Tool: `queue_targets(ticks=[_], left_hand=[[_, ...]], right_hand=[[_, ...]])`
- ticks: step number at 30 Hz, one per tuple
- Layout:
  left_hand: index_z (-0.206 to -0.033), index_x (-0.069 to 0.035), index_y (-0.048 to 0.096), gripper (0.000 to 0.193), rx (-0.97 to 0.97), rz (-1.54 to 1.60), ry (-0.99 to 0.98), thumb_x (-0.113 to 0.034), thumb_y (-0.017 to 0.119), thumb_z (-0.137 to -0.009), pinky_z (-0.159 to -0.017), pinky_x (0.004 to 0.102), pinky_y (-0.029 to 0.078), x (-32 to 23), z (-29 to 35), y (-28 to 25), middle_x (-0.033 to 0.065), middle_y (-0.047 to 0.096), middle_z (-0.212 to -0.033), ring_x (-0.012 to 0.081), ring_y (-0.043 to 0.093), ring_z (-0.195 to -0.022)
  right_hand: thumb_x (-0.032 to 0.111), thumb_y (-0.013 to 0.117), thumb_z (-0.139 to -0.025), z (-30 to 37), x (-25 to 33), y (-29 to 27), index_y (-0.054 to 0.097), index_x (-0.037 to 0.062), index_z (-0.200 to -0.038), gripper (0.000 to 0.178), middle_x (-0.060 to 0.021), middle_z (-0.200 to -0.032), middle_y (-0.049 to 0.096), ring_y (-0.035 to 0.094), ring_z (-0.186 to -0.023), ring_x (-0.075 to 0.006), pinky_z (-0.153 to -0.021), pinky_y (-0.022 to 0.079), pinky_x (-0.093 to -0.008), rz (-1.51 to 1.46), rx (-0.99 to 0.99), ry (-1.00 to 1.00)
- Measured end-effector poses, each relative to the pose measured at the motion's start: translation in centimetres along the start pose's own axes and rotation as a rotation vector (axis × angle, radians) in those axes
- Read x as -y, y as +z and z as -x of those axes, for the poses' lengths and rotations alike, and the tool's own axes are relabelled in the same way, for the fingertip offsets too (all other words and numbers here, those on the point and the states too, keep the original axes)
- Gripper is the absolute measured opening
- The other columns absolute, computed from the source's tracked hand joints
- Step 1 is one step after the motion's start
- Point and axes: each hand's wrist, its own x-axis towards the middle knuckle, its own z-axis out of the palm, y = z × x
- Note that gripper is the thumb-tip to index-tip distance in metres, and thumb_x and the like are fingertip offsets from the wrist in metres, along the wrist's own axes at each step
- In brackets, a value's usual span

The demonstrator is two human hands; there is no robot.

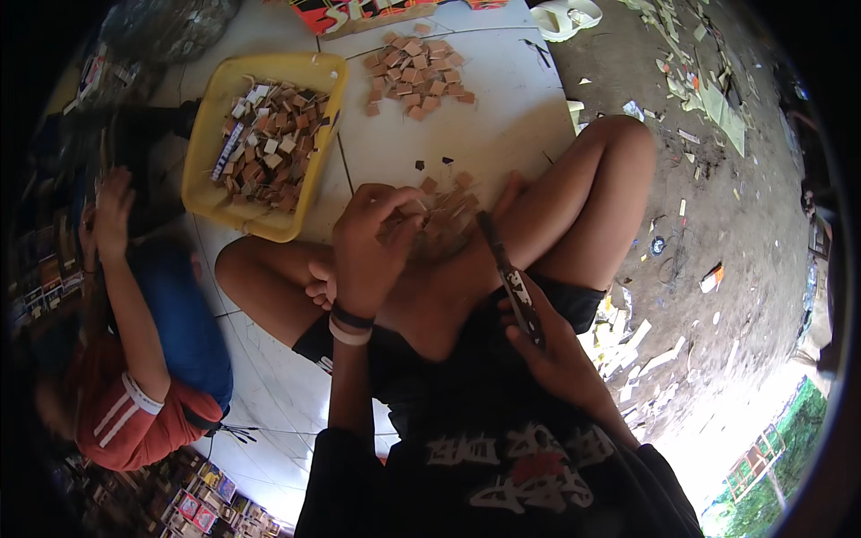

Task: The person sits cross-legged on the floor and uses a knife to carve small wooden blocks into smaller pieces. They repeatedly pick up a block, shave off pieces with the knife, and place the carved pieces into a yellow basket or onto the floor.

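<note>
**Reader:** Closest to the camera, what do the two hands hold?

**Describer:** Right hand (549, 345), low near the lap, is clenched round the handle of a long narrow dark-bladed knife (507, 273). Its long axis runs up and slightly left, tip toward the small heap of flat brown square chips (439, 211) lying between the person's bare knees. Left hand (368, 247), with two bands at the wrist, curls over that heap, fingertips pinching or pressing some chips; which ones I cannot tell.

**Reader:** How would the chips handle?

**Describer:** I judge them light, thin and stiff, like cut card or wood, easy to scatter. Pinch one by its edges. The knife looks rigid; grasp it at the handle only.

**Reader:** And farther out?

**Describer:** On the white floor sheet (502, 117), a yellow plastic tray (202, 184) of similar chips sits toward the left edge, and a loose pile of reddish-brown squares (417, 72) lies near the far edge. Another person's raised hand (112, 211) shows at far left.
</note>
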Motion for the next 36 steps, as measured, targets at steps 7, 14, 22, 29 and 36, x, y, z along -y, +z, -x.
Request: queue_targets(ticks=[7, 14, 22, 29, 36], left_hand=[[-0.103, -0.004, 0.071, 0.023, -0.109, -0.021, 0.089, 0.009, 0.069, -0.085, -0.075, 0.0363, 0.056, -2.9, 1.9, 1.3, 0.0106, 0.068, -0.099, 0.0272, 0.072, -0.088], [-0.102, -0.005, 0.072, 0.023, -0.123, -0.003, 0.054, 0.009, 0.068, -0.083, -0.073, 0.0363, 0.054, -3.5, 2.6, 1.8, 0.0095, 0.068, -0.095, 0.0278, 0.069, -0.084], [-0.103, -0.005, 0.073, 0.023, -0.124, -0.003, 0.045, 0.007, 0.071, -0.083, -0.068, 0.0343, 0.054, -4.1, 3.0, 1.5, 0.0084, 0.069, -0.095, 0.0251, 0.07, -0.08], [-0.104, -0.005, 0.074, 0.023, -0.099, -0.011, 0.054, 0.006, 0.072, -0.084, -0.067, 0.0329, 0.054, -4.2, 2.8, 0.8, 0.0087, 0.069, -0.095, 0.0234, 0.071, -0.079], [-0.104, -0.003, 0.075, 0.023, -0.121, 0.046, 0.056, 0.007, 0.072, -0.084, -0.067, 0.0311, 0.053, -4.4, 3.0, 0.4, 0.0091, 0.069, -0.094, 0.0219, 0.07, -0.078]], right_hand=[[-0.005, 0.065, -0.098, 0.0, 1.5, 1.1, 0.034, 0.0019, -0.163, 0.072, -0.0284, -0.145, 0.057, 0.062, -0.131, -0.039, -0.109, 0.05, -0.0448, 0.096, 0.034, -0.115], [-0.006, 0.064, -0.097, 0.4, 1.6, 1.4, 0.033, 0.0011, -0.163, 0.073, -0.0302, -0.146, 0.056, 0.061, -0.132, -0.0426, -0.109, 0.05, -0.0458, 0.144, 0.021, -0.113], [-0.009, 0.064, -0.095, 0.5, 1.2, 1.7, 0.031, 0.0032, -0.165, 0.078, -0.0261, -0.128, 0.062, 0.067, -0.113, -0.0394, -0.098, 0.052, -0.0447, 0.199, -0.001, -0.23], [-0.011, 0.064, -0.093, 0.2, 1.0, 1.7, 0.028, 0.0057, -0.168, 0.085, -0.0238, -0.117, 0.061, 0.065, -0.1, -0.0377, -0.091, 0.052, -0.0436, 0.26, 0.0, -0.262], [-0.013, 0.063, -0.093, 0.2, 1.1, 1.9, 0.027, 0.0057, -0.168, 0.086, -0.0219, -0.115, 0.059, 0.062, -0.097, -0.0364, -0.09, 0.05, -0.0405, 0.264, 0.002, -0.294]])
